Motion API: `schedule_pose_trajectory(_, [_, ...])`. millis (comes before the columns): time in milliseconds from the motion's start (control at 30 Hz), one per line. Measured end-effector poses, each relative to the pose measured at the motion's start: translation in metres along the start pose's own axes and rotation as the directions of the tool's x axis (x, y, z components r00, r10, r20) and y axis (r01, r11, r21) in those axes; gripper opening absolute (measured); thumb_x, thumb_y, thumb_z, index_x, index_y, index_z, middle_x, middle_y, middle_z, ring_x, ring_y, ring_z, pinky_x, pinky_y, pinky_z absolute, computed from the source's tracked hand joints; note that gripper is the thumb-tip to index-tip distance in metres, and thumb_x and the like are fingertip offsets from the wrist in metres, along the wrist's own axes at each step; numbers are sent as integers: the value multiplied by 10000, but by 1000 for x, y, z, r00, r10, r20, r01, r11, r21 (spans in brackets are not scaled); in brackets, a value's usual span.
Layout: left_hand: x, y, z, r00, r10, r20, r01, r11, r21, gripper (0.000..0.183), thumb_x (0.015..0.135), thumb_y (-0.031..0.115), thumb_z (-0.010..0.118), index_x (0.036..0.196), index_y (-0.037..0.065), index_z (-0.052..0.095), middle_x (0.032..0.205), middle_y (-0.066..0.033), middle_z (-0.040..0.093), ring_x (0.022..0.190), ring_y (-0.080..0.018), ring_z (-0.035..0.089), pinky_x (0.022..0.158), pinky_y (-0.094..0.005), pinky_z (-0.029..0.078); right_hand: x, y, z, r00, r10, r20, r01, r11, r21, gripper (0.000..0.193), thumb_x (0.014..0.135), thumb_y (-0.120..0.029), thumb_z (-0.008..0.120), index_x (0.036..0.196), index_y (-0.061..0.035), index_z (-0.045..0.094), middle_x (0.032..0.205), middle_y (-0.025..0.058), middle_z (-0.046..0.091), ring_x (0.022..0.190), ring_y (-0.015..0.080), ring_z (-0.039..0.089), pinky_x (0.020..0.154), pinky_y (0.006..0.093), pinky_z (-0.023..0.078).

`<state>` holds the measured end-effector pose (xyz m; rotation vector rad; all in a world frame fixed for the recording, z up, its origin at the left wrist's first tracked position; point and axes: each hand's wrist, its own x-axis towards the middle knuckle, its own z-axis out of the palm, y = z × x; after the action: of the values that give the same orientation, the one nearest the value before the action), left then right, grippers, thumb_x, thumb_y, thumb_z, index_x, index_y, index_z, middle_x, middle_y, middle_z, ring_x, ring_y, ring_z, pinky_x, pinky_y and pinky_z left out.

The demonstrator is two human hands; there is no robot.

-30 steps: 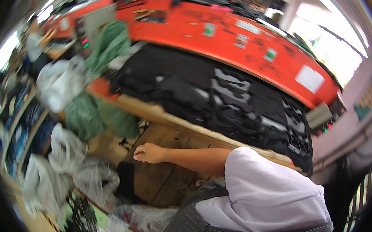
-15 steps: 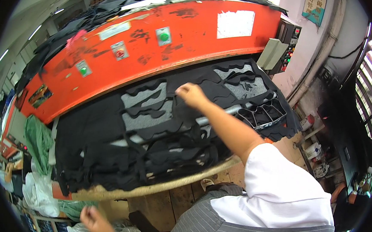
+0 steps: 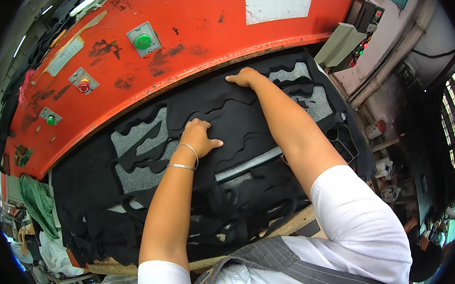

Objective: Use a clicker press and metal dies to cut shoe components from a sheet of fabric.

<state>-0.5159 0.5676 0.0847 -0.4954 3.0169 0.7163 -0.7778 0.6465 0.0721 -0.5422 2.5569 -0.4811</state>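
Observation:
Both hands reach over a wide layer of black sheet material (image 3: 225, 115) lying on the table, with wavy-edged cut lines in it. My left hand (image 3: 198, 136), with two bangles at its wrist, rests on the sheet's middle, fingers spread and thumb apart. Farther off and to the right, my right hand (image 3: 243, 77) lies palm down on the sheet near its far edge, thumb toward the left; its fingertips are partly hidden. Grey speckled backing (image 3: 140, 172) shows through wavy openings left of my left hand. More of this grey backing (image 3: 317, 101) shows right of my right hand.
A long orange-red machine beam (image 3: 189, 42) with green and red push buttons stands just behind the sheet. Tangled black offcuts (image 3: 232, 205) lie along the near table edge. A thin metal-strip frame (image 3: 346, 147) sits at the right. A control box (image 3: 359, 22) stands at the far right.
My left hand has come up from beside the table onto the black sheet. My right hand has moved farther away over the sheet. The view has shifted closer to the machine.

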Motion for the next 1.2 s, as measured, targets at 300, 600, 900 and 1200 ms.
schedule_pose_trajectory(300, [36,13,-13,930,-188,316,111,963,247,944,542,391,902,1303,-17,518,1222,-189,526,1202,-352,480,1048,-390,394,12,-19,9,993,-66,102,59,996,69,708,807,-551,647,1264,-15,582,1309,214,554,1225,347,529,1017,411,415])
schedule_pose_trajectory(600, [43,13,-8,827,-385,410,364,922,132,974,536,331,925,1309,-20,447,1393,-227,427,1240,-387,485,1024,-399,432,-23,-2,14,999,24,44,-49,317,947,775,731,-155,810,1337,86,390,1299,252,499,1094,308,595,848,418,538])
schedule_pose_trajectory(900, [26,11,-8,917,-347,194,320,934,156,950,530,345,926,1275,-32,473,1231,-249,585,1199,-359,543,997,-392,448,-49,-12,-10,914,-298,274,-73,546,835,604,726,-151,813,1240,29,552,1173,185,626,1071,268,607,933,381,482])
schedule_pose_trajectory(1200, [18,29,-4,961,-217,173,159,941,300,648,606,425,863,1146,115,685,1179,-97,662,1152,-278,598,956,-357,434,-89,60,-26,908,-298,-293,391,358,848,419,781,-84,755,1143,71,612,1068,117,665,973,202,638,889,330,487])
